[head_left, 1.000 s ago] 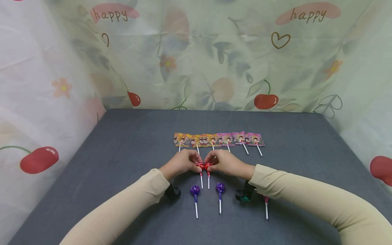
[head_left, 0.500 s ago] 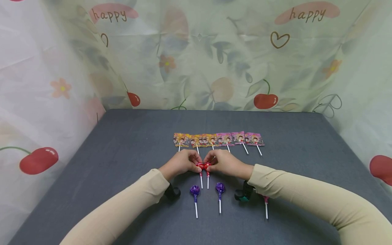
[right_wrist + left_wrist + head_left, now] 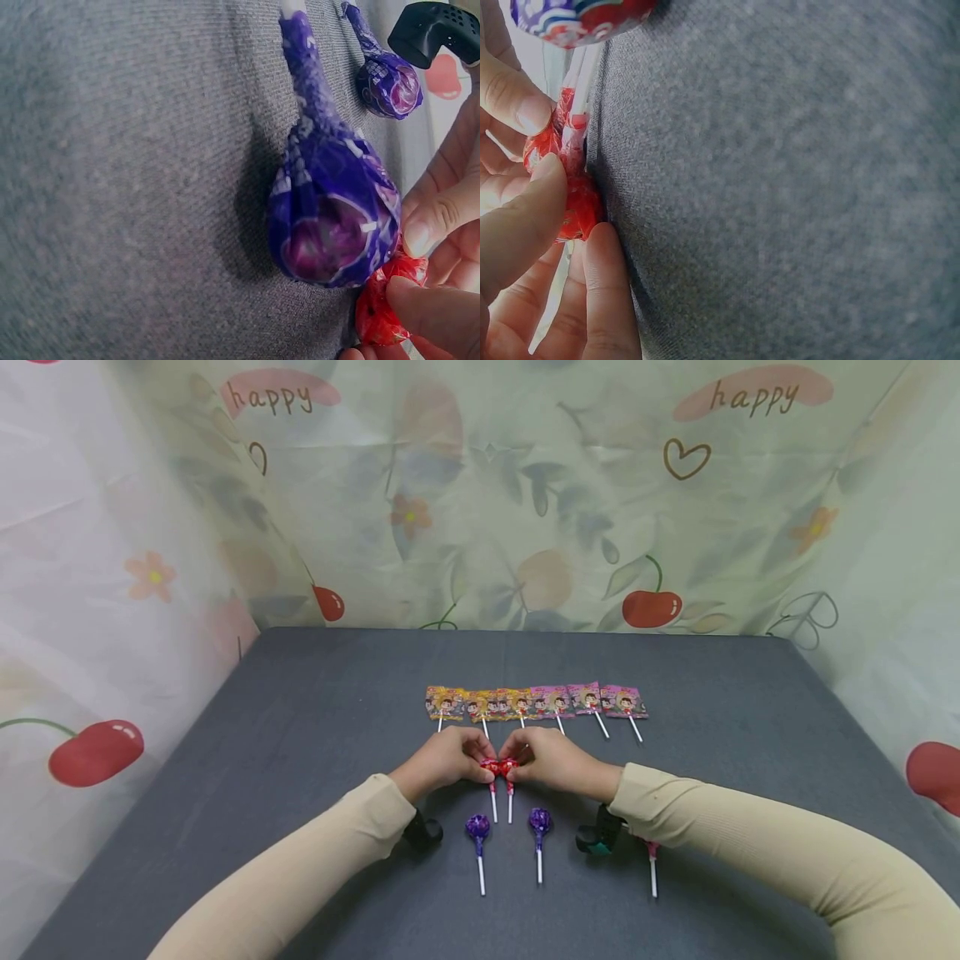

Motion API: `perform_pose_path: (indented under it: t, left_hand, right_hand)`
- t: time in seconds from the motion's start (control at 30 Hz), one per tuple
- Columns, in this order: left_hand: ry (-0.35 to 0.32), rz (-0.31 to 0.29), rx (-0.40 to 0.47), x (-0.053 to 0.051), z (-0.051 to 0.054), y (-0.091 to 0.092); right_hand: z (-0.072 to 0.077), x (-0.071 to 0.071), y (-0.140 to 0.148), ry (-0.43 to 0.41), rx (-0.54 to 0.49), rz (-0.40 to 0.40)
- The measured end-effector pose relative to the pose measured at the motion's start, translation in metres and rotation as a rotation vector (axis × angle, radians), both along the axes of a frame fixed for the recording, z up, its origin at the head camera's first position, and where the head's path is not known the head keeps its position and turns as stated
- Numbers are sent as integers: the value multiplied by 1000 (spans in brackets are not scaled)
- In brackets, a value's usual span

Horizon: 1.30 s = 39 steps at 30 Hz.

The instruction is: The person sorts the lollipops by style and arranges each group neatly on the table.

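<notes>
Two red-wrapped lollipops lie side by side mid-table in the head view, heads touching or nearly so, white sticks toward the person. My left hand (image 3: 448, 762) pinches the left red lollipop (image 3: 493, 802) by its head between thumb and fingers. The right red lollipop (image 3: 511, 803) is pinched the same way by my right hand (image 3: 558, 762). Fingers partly cover both heads. In the left wrist view, the left hand's red lollipop (image 3: 583, 210) rests against the cloth. Closer to the person lie two purple-wrapped lollipops, a left one (image 3: 477, 828) and a right one (image 3: 539, 822).
Beyond the hands runs a row of flat-packed lollipops, orange packets (image 3: 483, 704) on the left and pink packets (image 3: 585, 697) on the right. Another pink lollipop (image 3: 652, 867) is partly hidden under the right sleeve. Patterned curtains surround the dark grey table (image 3: 337, 672).
</notes>
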<state>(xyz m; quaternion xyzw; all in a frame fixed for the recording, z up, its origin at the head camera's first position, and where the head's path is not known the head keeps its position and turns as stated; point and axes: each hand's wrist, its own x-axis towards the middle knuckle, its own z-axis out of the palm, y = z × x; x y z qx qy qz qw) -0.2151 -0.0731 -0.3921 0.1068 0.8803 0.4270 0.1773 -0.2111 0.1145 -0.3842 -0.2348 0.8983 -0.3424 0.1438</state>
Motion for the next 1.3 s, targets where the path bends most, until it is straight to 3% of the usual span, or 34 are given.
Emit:
perform_pose_path:
  t: [0.37,0.6,0.73,1.0,1.3]
  left_hand:
    - [-9,2,-19,1,2,0]
    - [-3,1,-31,1,2,2]
    - [-21,9,-30,1,2,2]
    - [-13,12,-22,0,2,0]
    - [-19,6,-38,-1,0,0]
  right_hand:
    - [-1,4,7,-22,-54,-16]
    - [11,20,20,13,-90,5]
    - [13,32,27,45,-66,44]
    - [8,53,33,24,-3,74]
    - [-3,60,36,119,65,120]
